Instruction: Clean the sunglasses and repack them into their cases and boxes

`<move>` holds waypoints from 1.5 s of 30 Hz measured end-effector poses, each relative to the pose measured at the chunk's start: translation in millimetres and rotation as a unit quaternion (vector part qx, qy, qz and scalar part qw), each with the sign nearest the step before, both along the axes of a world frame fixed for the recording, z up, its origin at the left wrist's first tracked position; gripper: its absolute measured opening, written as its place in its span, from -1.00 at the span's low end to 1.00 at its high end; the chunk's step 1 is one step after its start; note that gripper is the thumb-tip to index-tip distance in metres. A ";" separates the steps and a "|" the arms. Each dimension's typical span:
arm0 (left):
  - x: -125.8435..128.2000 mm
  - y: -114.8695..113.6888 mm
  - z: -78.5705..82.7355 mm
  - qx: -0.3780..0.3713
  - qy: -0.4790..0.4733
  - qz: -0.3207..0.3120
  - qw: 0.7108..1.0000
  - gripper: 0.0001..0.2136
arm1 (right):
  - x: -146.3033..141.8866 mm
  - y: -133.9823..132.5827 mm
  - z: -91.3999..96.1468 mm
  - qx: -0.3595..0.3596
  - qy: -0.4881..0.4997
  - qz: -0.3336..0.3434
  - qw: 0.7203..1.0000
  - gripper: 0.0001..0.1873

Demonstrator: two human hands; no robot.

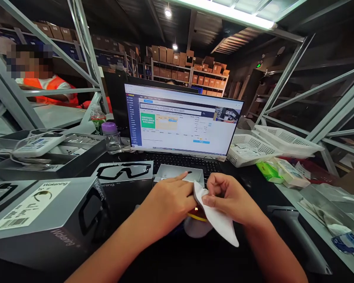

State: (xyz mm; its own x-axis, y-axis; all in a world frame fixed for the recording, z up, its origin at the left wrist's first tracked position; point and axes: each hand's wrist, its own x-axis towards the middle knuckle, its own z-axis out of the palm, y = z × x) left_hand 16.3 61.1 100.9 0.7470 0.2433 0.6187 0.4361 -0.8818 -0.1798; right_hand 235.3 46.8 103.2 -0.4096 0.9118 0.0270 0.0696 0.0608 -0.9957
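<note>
My left hand [168, 202] and my right hand [230, 196] meet in front of the keyboard [183, 160]. Both pinch a white cloth [221, 222] that hangs down between them. Under the hands a yellow and red object [198, 215] shows in part; I cannot make out what it is. My left index finger points toward a small open grey box [179, 173] just behind the hands.
A monitor [183, 120] stands behind the keyboard. Grey Wokening goggle boxes [47, 212] lie at the left, with a tray [47, 155] and bottles [112, 137]. White baskets [247, 149] and packets sit at the right, and a scanner [297, 236]. A person in an orange vest [47, 88] is at the far left.
</note>
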 end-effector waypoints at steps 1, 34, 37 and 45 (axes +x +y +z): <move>-1.2 0.5 1.2 -0.002 0.002 0.003 1.000 -0.82 | 1.7 1.4 0.5 -0.009 0.009 0.008 1.000 -0.53; -39.5 11.9 16.9 -0.006 -0.083 -0.043 0.996 -0.84 | 73.0 30.2 23.0 0.172 0.175 -0.178 0.953 -0.66; -41.1 12.3 16.3 0.001 -0.072 -0.037 0.997 -0.84 | 65.8 20.1 27.2 0.183 0.170 -0.155 0.956 -0.72; -24.1 6.6 16.3 0.033 -0.039 -0.015 0.999 -0.80 | 37.2 -12.6 28.0 0.233 -0.042 -0.016 0.971 -0.88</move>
